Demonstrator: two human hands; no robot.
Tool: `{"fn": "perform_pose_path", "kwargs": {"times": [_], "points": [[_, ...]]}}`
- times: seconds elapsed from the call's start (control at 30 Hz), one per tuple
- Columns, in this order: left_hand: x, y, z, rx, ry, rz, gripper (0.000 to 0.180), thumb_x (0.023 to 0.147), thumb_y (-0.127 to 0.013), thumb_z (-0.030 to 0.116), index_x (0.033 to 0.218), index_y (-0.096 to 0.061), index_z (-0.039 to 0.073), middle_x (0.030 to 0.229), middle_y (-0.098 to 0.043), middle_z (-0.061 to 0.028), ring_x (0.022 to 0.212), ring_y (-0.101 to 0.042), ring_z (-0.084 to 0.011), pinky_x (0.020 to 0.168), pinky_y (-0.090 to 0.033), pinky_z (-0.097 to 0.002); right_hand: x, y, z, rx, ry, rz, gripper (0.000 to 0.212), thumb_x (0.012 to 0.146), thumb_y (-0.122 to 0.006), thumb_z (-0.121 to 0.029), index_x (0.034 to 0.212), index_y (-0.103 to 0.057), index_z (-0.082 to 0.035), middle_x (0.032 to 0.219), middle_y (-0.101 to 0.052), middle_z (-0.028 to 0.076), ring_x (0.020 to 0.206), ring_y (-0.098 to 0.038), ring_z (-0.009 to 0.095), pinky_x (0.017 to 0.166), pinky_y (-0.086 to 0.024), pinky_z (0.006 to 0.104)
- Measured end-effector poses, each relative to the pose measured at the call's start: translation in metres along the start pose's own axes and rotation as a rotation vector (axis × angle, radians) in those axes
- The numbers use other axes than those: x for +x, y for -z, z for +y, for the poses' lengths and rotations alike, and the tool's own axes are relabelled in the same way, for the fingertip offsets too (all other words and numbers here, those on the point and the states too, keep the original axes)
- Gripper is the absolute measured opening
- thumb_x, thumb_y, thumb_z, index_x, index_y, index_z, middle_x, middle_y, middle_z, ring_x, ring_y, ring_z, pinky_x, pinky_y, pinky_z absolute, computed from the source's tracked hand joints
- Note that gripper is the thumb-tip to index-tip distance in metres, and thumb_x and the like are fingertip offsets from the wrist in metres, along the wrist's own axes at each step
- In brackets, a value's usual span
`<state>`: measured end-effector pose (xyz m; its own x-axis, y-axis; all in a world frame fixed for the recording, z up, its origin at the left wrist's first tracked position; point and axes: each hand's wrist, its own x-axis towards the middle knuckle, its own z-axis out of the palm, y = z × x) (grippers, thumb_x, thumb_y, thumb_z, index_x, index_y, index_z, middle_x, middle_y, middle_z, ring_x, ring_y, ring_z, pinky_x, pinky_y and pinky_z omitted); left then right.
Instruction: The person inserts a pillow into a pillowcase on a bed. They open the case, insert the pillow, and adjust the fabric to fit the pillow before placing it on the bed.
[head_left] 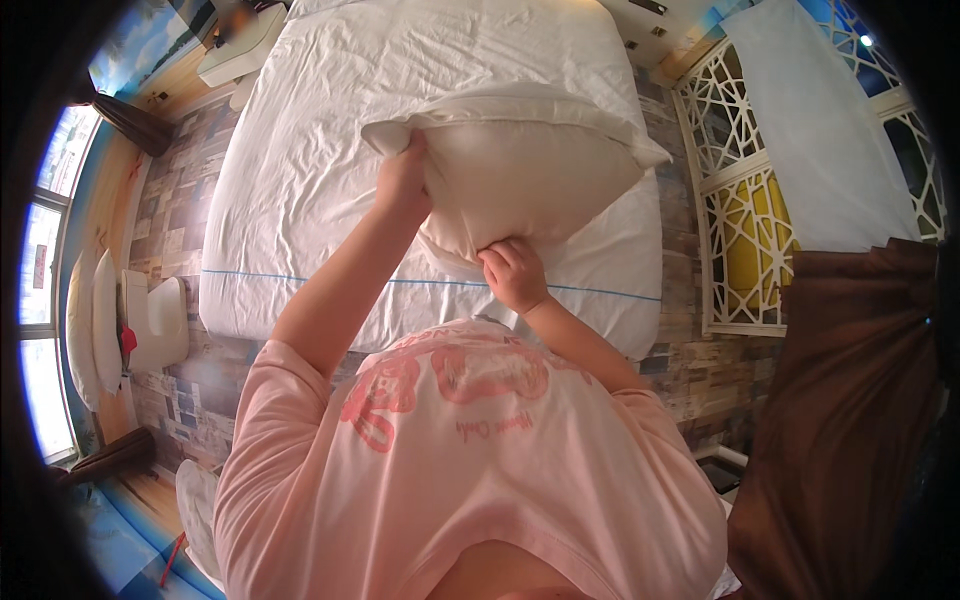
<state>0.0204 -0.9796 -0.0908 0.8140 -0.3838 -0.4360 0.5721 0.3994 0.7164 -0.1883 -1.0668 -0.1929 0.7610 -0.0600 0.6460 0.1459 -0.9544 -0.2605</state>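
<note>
A plump white pillow is held up over the bed, tilted, with a seam or flap edge running along its far side. My left hand grips its left side near the corner; the fingertips are partly hidden by the fabric. At the pillow's near lower edge, my right hand is closed, its curled fingers pinching the cloth. Under the pillow spreads a wrinkled white sheet with a thin blue line across its near end.
Two white pillows stand by the window at left, near a white chair. A white lattice partition with a sheer curtain is on the right, beside a brown curtain. Patterned wooden floor surrounds the bed.
</note>
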Motion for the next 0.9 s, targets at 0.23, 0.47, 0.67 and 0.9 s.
{"fn": "perform_pose_path", "kwargs": {"times": [0.23,0.47,0.67,0.9], "points": [[0.024,-0.021,0.007,-0.024,0.014,0.048,0.047,0.099,-0.064,0.027,0.133,-0.051,-0.002,0.126,-0.06,-0.0146,0.114,-0.06,-0.0282,0.095,-0.051,-0.0414,-0.029,-0.021,0.013,-0.349,-0.181,-0.339,0.008,0.08,-0.067,-0.017,0.087,-0.07,-0.012,0.093,-0.067,0.003,0.091,-0.062,0.023,0.089,-0.043,0.0407],[0.03,-0.007,0.005,0.01,-0.055,0.054,0.044,0.099,-0.063,0.024,0.133,-0.052,0.0,0.124,-0.061,-0.0133,0.111,-0.06,-0.0262,0.094,-0.051,-0.0402,0.014,0.041,-0.021,-0.117,-0.175,-0.392,0.015,0.074,-0.076,-0.024,0.074,-0.065,-0.013,0.082,-0.066,0.004,0.093,-0.06,0.026,0.093,-0.04,0.045],[0.008,0.021,0.024,0.231,-0.18,0.029,0.046,0.093,-0.07,0.035,0.126,-0.06,0.005,0.111,-0.064,-0.0075,0.093,-0.06,-0.0178,0.068,-0.048,-0.0337,0.028,0.122,-0.007,-0.076,-0.272,-0.546,0.01,0.075,-0.074,-0.02,0.081,-0.069,-0.015,0.093,-0.067,0.003,0.1,-0.061,0.025,0.093,-0.041,0.0451],[-0.002,0.051,0.034,0.406,-0.171,0.092,0.048,0.091,-0.073,0.037,0.12,-0.064,-0.001,0.106,-0.067,-0.008,0.092,-0.061,-0.0162,0.08,-0.049,-0.0318,-0.007,0.139,0.066,-0.402,-0.206,-0.389,0.011,0.08,-0.068,-0.016,0.089,-0.068,-0.012,0.085,-0.063,0.004,0.087,-0.063,0.026,0.081,-0.048,0.0457]]}}
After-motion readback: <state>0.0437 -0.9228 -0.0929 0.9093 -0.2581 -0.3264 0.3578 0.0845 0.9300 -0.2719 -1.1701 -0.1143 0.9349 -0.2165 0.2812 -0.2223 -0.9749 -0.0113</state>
